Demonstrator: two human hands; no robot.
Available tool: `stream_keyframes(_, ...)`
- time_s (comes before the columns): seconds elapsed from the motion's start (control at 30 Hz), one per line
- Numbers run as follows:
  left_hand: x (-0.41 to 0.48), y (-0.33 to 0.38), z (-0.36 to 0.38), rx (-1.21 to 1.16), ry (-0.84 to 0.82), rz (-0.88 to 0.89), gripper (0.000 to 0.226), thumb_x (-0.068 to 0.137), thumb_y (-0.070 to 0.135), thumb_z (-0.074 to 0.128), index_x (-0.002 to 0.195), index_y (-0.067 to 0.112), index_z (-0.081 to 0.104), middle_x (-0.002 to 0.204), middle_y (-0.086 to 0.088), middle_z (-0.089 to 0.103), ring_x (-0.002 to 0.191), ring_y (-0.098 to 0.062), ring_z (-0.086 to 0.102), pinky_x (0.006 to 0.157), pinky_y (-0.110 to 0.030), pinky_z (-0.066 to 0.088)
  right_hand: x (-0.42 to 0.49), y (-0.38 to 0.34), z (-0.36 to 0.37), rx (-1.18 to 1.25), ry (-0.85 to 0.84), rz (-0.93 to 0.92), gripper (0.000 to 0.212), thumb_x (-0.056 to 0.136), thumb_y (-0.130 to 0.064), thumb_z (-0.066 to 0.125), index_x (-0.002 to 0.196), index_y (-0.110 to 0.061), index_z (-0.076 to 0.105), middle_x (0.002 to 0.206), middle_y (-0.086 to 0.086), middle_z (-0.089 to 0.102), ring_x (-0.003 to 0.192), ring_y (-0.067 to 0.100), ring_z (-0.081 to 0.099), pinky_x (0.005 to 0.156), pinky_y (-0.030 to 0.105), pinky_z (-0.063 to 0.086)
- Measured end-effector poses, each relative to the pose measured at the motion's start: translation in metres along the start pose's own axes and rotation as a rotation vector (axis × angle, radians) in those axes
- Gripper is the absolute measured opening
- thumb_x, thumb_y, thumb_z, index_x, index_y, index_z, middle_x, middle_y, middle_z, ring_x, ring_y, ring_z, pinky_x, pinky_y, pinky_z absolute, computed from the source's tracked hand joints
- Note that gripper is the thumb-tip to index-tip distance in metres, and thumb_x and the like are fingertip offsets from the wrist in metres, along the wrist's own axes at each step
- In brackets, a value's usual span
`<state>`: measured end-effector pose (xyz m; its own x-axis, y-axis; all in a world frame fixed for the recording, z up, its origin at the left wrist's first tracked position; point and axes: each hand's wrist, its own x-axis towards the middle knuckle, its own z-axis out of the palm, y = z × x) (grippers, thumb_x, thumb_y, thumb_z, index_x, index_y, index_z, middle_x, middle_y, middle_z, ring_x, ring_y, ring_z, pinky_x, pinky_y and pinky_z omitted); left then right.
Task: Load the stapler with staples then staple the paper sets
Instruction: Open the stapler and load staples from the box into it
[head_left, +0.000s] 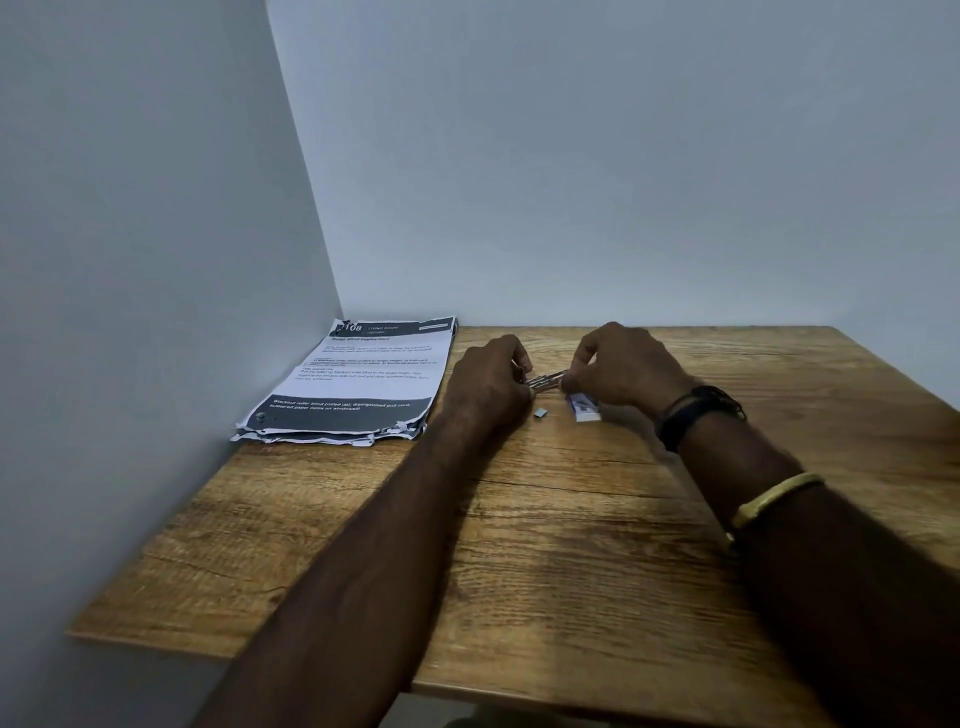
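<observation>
Two hands grip the stapler (545, 381): left hand (488, 379) closed on one end, right hand (621, 371) pinching the other. Staple box (584, 407) lies under the right; papers (358, 382) left, bare table (571, 545) nearer.

Small metal stapler (544, 381) held above staple box (583, 407). Loose staple strip (541, 413) lay left of box. Printed paper stack (358, 382) sat far left.

Wood-grain brown tabletop (545, 545). Lying directly on it: ragged stack of printed white paper sheets (358, 384), small grey staple strip (541, 413), small white-and-blue staple box (584, 408).
</observation>
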<state>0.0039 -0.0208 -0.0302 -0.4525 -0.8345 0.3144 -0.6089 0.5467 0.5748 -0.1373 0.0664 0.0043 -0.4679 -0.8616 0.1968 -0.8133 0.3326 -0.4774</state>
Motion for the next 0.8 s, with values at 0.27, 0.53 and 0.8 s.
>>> stream_keyframes(0.27,0.001,0.001,-0.001,-0.045,-0.022,0.017,0.032,0.071,0.022,0.076,0.101,0.026,0.064,0.090,0.005,0.074,0.089,-0.016,0.068,0.079,-0.030,0.054,-0.006,-0.004,-0.001,-0.156,-0.089,0.064,0.036,0.068,-0.038,0.083,0.095,-0.018,0.069,0.098,0.003,0.071,0.093,0.024,0.066,0.075,0.033,0.056)
stream_keyframes(0.53,0.004,0.024,-0.014,-0.327,0.202,0.054,0.020,0.089,0.035,0.069,0.096,0.017,0.072,0.089,0.004,0.077,0.080,-0.009,0.072,0.072,-0.025,0.053,-0.007,-0.010,0.002,0.040,0.279,-0.209,0.022,0.075,-0.033,0.073,0.095,-0.024,0.076,0.097,-0.001,0.074,0.089,0.022,0.064,0.071,0.033,0.051)
stream_keyframes(0.8,0.004,0.023,-0.026,-1.032,-0.023,-0.289,0.027,0.078,0.006,0.085,0.092,-0.001,0.062,0.079,-0.018,0.072,0.059,-0.019,0.072,0.059,-0.026,0.063,-0.006,-0.013,0.009,0.269,0.384,-0.325,0.032,0.074,-0.020,0.082,0.105,-0.019,0.074,0.094,-0.003,0.076,0.085,0.015,0.069,0.078,0.030,0.056)
